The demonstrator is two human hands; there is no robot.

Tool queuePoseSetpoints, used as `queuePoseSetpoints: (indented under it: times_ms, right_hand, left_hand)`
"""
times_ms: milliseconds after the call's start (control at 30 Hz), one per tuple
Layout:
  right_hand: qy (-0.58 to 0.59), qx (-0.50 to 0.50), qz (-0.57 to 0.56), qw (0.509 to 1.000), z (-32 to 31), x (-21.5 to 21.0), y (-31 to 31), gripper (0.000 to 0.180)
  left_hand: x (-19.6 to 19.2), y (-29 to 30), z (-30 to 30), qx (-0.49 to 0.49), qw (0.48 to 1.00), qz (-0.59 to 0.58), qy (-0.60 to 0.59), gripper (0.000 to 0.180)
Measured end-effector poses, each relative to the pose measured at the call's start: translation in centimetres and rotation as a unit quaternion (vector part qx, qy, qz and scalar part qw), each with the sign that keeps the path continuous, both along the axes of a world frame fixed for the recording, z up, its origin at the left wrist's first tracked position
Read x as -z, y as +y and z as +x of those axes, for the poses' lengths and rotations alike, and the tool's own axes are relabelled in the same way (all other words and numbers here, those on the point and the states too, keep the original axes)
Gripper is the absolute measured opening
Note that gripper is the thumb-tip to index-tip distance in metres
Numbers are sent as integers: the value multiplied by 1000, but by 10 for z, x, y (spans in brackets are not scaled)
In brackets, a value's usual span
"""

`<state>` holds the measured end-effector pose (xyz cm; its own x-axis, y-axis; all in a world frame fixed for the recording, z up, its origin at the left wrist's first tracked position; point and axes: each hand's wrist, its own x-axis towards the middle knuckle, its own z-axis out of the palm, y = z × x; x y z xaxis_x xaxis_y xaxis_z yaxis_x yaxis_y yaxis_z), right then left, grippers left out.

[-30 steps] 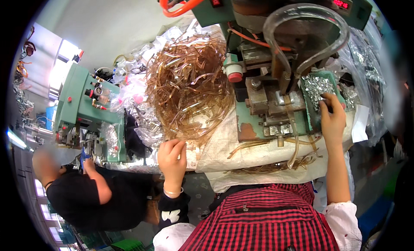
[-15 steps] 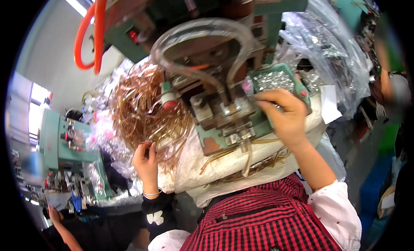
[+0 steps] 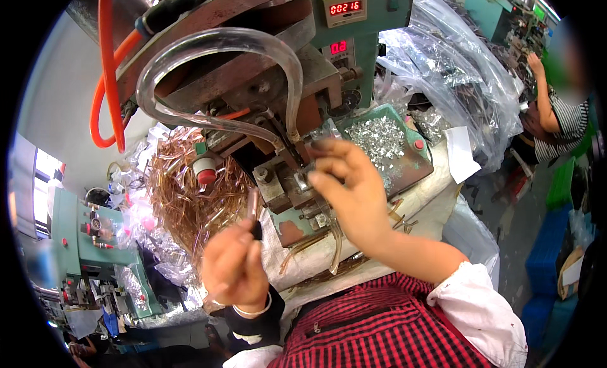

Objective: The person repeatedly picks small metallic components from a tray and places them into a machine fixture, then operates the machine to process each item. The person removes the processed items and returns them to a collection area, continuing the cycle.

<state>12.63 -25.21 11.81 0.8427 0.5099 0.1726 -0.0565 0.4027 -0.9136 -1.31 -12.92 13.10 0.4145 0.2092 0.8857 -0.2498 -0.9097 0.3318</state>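
My left hand (image 3: 237, 267) is closed on a short copper-coloured strip (image 3: 253, 207) that points up toward the press. A small dark piece shows at its fingertips. My right hand (image 3: 357, 194) reaches over the metal die block (image 3: 272, 190) of the bench press. Its fingers are bent together just above a small shiny metal part (image 3: 303, 181) in the die; whether they grip anything is hidden. A clear looped hose (image 3: 218, 39) runs down to the tooling. Several thin strips (image 3: 337, 245) stick out toward me below the die.
Left of the press lies a heap of copper-coloured strips (image 3: 174, 184), beside a red push button (image 3: 205, 172). A green tray (image 3: 397, 118) of small silver pieces sits at the right, near white paper (image 3: 463, 154) and plastic sheeting (image 3: 436, 45). Another person's arm (image 3: 547, 102) shows far right.
My right hand has moved left from beside the silver-piece tray to the die. My left hand has come up nearer the press with the strip. The whole view has shifted.
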Motion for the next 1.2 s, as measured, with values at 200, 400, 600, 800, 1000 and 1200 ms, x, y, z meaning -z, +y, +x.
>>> queuePoseSetpoints:
  times_ms: [200,400,600,800,1000,1200]
  right_hand:
    - [-506,135,-190,831,7,23,-30,52]
    - [-289,292,-214,886,105,70,-59,34]
    - [-342,192,-368,843,103,90,-92,16]
    - [-438,195,-432,764,96,99,-84,15]
    - [-489,227,-401,740,95,109,-78,8]
    - [-339,236,-352,840,103,109,-78,12]
  left_hand:
    - [10,-18,30,84,987,127,56,23]
    - [21,-20,59,67,975,208,51,27]
    - [21,-18,61,66,974,212,45,29]
    - [34,-19,53,68,983,162,45,23]
    - [34,-25,-18,-15,986,115,119,28]
    - [32,55,-104,-327,932,-1,156,17]
